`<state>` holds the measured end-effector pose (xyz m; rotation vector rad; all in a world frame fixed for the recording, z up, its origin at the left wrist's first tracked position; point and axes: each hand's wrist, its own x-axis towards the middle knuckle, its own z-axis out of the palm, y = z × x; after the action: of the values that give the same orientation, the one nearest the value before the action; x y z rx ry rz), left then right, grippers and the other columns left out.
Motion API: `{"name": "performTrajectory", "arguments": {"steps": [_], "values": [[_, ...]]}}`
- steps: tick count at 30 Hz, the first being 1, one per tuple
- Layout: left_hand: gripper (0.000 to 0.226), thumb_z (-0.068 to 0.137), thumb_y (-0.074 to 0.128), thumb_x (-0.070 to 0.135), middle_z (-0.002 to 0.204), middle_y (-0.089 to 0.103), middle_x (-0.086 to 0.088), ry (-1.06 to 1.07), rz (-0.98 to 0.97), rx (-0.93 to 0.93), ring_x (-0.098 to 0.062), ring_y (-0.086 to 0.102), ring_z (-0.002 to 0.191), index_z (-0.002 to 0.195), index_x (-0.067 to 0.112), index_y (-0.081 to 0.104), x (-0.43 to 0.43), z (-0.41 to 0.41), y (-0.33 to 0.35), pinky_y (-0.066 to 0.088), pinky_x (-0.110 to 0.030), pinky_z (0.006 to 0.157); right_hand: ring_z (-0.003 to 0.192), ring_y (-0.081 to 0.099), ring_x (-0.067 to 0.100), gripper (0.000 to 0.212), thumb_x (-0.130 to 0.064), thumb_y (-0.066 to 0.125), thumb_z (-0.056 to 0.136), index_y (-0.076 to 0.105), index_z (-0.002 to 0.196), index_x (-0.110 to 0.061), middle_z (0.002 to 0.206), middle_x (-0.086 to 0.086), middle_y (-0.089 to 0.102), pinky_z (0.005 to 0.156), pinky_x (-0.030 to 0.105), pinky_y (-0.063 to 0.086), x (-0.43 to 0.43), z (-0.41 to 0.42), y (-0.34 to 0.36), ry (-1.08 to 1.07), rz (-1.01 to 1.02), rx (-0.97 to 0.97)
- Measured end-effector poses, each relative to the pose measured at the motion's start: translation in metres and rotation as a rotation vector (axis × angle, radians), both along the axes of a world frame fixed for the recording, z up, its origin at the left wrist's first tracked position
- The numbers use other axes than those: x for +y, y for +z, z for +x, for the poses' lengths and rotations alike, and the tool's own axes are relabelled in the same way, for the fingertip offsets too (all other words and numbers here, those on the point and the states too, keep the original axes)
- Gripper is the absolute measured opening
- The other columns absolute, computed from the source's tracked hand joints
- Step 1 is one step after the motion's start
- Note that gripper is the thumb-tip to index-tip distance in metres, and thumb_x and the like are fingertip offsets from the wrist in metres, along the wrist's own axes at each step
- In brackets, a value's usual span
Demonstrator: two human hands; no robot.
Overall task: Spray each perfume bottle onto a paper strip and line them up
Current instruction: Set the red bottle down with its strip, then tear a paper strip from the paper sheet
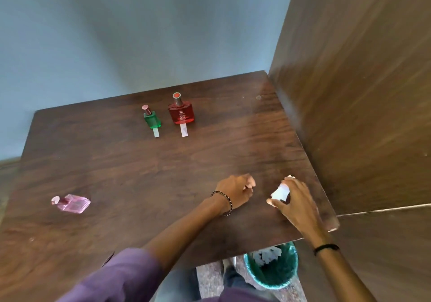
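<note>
Right hand (295, 199) grips white paper strips (279, 192) above the table (140, 173), near right corner. Left hand (235, 189) is just beside it, fingers curled; cannot tell whether it holds anything. Far centre: green bottle (152, 118) and red bottle (181, 113), left strip (156, 133) and right strip (184, 130) at their bases. Pink bottle (72, 203) stands near left, alone.

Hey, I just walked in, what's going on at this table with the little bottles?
A person is testing perfumes at a wooden table. The green bottle and the red bottle stand side by side at the far end, each with a paper strip in front. The pink bottle sits apart at the near left, no strip by it. The right hand grips white paper in its fingers; the left hand is curled beside it.
</note>
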<state>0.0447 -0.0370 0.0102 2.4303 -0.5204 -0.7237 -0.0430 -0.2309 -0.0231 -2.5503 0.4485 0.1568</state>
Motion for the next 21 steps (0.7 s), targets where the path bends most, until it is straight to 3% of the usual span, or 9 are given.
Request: {"name": "performTrajectory", "arguments": {"steps": [8, 14, 21], "values": [[0.021, 0.089, 0.051, 0.022, 0.112, 0.069, 0.007, -0.05, 0.046, -0.019, -0.017, 0.064, 0.105, 0.106, 0.026, 0.063, -0.016, -0.004, 0.001, 0.049, -0.029, 0.082, 0.137, 0.049, 0.021, 0.067, -0.034, 0.085, 0.078, 0.06, 0.135, -0.01, 0.146, 0.004, 0.056, 0.109, 0.038, 0.042, -0.006, -0.002, -0.001, 0.022, 0.024, -0.014], [0.021, 0.089, 0.052, 0.022, 0.113, 0.069, 0.007, -0.061, 0.066, -0.034, -0.017, 0.064, 0.106, 0.107, 0.026, 0.063, -0.017, -0.006, -0.001, 0.051, -0.031, 0.085, 0.14, 0.046, 0.02, 0.091, -0.035, 0.092, 0.068, 0.05, 0.145, -0.01, 0.152, 0.004, 0.049, 0.113, 0.029, 0.036, -0.017, 0.0, 0.002, 0.117, 0.085, 0.114], [0.025, 0.09, 0.052, 0.022, 0.117, 0.069, 0.006, -0.049, 0.071, -0.055, -0.019, 0.063, 0.109, 0.112, 0.026, 0.064, -0.017, -0.006, -0.004, 0.046, -0.027, 0.084, 0.13, 0.057, 0.02, 0.063, -0.027, 0.087, 0.076, 0.064, 0.133, -0.009, 0.14, 0.005, 0.062, 0.11, 0.032, 0.043, -0.026, 0.004, -0.002, 0.135, 0.047, 0.021]]}}
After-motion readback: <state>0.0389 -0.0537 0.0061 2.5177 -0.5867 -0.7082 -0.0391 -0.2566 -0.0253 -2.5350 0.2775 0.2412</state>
